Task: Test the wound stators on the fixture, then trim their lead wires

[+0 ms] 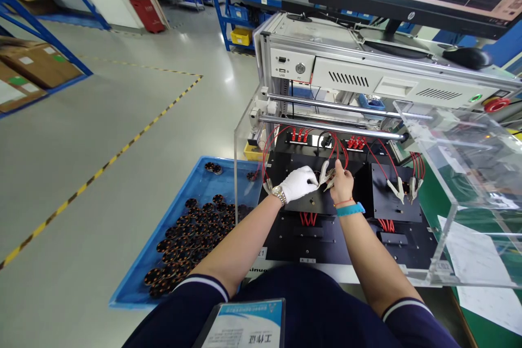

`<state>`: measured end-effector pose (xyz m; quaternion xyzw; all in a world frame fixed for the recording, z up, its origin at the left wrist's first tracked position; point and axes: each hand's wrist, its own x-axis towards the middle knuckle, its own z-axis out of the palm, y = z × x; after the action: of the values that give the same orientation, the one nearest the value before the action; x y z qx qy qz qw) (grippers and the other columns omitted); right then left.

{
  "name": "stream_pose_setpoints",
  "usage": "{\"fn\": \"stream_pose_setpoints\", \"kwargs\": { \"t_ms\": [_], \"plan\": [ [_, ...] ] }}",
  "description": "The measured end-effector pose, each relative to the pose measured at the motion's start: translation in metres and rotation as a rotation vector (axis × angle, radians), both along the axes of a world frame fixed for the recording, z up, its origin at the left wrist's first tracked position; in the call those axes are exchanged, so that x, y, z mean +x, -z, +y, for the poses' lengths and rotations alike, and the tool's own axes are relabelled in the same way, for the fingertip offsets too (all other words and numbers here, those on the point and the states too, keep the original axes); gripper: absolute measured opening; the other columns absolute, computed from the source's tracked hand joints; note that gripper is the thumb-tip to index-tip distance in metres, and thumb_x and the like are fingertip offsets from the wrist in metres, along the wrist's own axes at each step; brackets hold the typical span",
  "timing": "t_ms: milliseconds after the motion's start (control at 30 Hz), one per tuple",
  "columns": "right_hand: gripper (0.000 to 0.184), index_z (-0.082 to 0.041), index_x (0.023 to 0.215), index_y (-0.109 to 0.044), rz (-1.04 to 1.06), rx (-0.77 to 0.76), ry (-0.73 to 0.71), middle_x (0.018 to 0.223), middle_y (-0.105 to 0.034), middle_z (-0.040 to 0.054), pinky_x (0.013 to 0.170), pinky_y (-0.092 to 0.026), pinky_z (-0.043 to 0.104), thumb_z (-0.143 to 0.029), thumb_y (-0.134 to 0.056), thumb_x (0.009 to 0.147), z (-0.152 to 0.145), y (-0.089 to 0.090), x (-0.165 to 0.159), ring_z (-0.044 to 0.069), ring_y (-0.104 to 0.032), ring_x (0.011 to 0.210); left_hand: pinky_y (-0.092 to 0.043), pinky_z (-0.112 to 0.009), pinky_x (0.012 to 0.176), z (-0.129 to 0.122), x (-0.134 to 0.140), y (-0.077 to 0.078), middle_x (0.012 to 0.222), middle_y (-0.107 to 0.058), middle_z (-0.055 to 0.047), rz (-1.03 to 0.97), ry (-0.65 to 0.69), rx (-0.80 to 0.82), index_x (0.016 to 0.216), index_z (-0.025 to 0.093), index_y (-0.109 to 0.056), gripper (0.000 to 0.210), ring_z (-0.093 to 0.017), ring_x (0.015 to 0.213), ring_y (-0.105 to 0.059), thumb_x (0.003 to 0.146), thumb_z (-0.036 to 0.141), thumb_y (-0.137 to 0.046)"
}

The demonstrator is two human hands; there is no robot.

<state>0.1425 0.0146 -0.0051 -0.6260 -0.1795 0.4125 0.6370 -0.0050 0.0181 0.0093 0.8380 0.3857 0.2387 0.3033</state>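
My left hand (300, 184), in a white glove, pinches at something small that I cannot make out, above the left black test plate (302, 205). Close beside it my bare right hand (342, 184) is closed on a white-sleeved alligator clip (329, 185). Another white clip (323, 172) stands between the two hands. Red leads (336, 144) run from the clips to the back of the fixture. On the right test plate (383, 196) a white clip (396, 190) and several more (414, 189) hang by red leads. What lies under my fingers is mostly hidden.
A blue tray (134, 261) with many round dark coil parts (196, 234) is at the left. Clear acrylic covers (452, 196) flank the fixture; a metal rod (334, 126) crosses above. Behind stands a monitor (408, 11). Papers (473, 255) lie on the green surface.
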Motion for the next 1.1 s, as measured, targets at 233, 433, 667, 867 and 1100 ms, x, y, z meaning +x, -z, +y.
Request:
{"fn": "stream_pose_setpoints", "kwargs": {
  "t_ms": [233, 433, 667, 867, 1100],
  "plan": [
    [0.044, -0.02, 0.066, -0.038, -0.023, -0.005, 0.055, 0.054, -0.046, -0.0073, 0.039, -0.042, 0.018, -0.052, -0.067, 0.061, 0.0, 0.003, -0.001, 0.007, -0.049, 0.045, -0.045, -0.024, 0.074, 0.001, 0.001, 0.003, 0.085, -0.058, 0.0, 0.0, -0.005, 0.005, 0.073, 0.019, -0.068, 0.01, -0.012, 0.074, -0.056, 0.069, 0.021, -0.059],
    [0.048, -0.02, 0.07, -0.038, -0.033, -0.013, 0.04, 0.053, -0.049, -0.0062, 0.041, -0.043, 0.022, -0.058, -0.065, 0.061, -0.002, -0.001, -0.004, 0.01, -0.052, 0.047, -0.044, -0.026, 0.086, -0.012, -0.004, -0.004, 0.095, -0.058, -0.002, -0.054, -0.103, 0.028, 0.086, 0.022, -0.067, 0.02, -0.015, 0.088, -0.057, 0.07, 0.016, -0.057],
    [0.048, -0.017, 0.077, -0.046, -0.338, -0.084, 0.085, 0.07, -0.052, -0.0024, 0.058, -0.044, 0.025, -0.054, -0.069, 0.056, 0.006, 0.005, 0.012, 0.01, -0.05, 0.061, -0.022, -0.038, 0.108, -0.064, -0.037, 0.044, 0.137, -0.032, -0.019, -0.263, -1.001, -0.177, 0.132, 0.009, -0.034, 0.068, -0.028, 0.129, -0.028, 0.071, 0.027, -0.061],
    [0.056, -0.015, 0.087, -0.048, -0.42, -0.124, 0.049, 0.08, -0.053, 0.002, 0.068, -0.042, 0.029, -0.053, -0.071, 0.051, 0.008, 0.012, 0.019, 0.015, -0.051, 0.07, -0.036, -0.046, 0.094, -0.056, -0.051, 0.079, 0.1, -0.063, -0.014, -0.371, -1.126, -0.503, 0.101, 0.012, -0.059, 0.033, -0.031, 0.104, -0.054, 0.071, 0.028, -0.059],
    [0.055, -0.015, 0.098, -0.046, -0.453, -0.013, 0.06, 0.08, -0.05, 0.0005, 0.066, -0.041, 0.026, -0.05, -0.065, 0.061, -0.004, -0.003, 0.024, 0.013, -0.049, 0.07, -0.041, -0.034, 0.09, -0.038, -0.045, 0.04, 0.089, -0.064, -0.002, -0.609, -0.95, -0.463, 0.075, 0.018, -0.062, 0.02, -0.021, 0.092, -0.058, 0.062, 0.032, -0.069]
  ]
}}
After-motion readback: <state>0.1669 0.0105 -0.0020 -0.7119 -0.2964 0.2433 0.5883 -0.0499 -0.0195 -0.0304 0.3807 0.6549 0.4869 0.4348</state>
